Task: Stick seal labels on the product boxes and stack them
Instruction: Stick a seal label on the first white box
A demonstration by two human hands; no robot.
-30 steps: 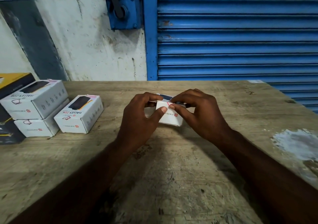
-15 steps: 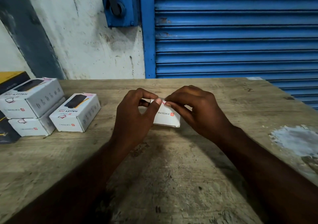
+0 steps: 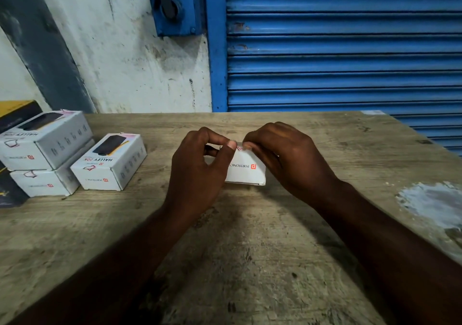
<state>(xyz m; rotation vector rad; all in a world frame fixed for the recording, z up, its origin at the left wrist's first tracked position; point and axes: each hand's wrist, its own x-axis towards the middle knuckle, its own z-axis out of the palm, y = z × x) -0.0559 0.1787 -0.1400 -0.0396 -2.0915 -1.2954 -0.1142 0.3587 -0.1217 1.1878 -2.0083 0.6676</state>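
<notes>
Thumbs have climbed the small white cardboard box (image 3: 246, 168); left hand (image 3: 197, 169) and right hand (image 3: 287, 157) pinch its top edge, and should rub the seal label (image 3: 240, 147) flat.

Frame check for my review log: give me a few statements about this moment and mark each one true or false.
1. The left hand and the right hand both grip the centre box. True.
2. The shutter behind the table is red. False: it is blue.
3. Three more white boxes lie at the table's left. True.
4. Those three form one stack. False: two are stacked, and the third stands beside them on the table.
</notes>
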